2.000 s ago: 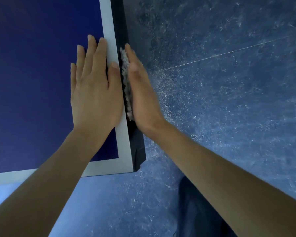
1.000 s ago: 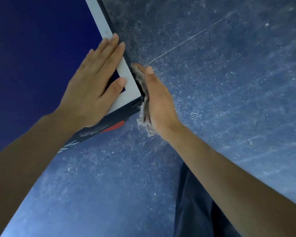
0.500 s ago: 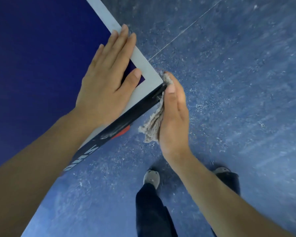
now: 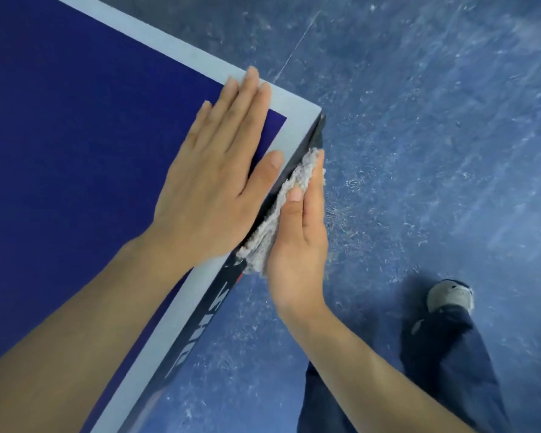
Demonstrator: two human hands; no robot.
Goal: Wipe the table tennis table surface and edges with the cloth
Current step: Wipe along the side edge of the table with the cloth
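Down at the corner of the table [image 4: 75, 126], the right hand [image 4: 297, 239] presses the grey cloth [image 4: 283, 204] flat-fingered against the dark side edge [image 4: 205, 317], cloth lying lengthwise along it, while the left hand [image 4: 219, 185] rests flat and empty on top, just beside.

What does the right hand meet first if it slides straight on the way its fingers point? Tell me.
Nothing solid, it seems: the right hand, pressing the cloth on the table's dark side edge, points at the corner; beyond that lies only floor, below.
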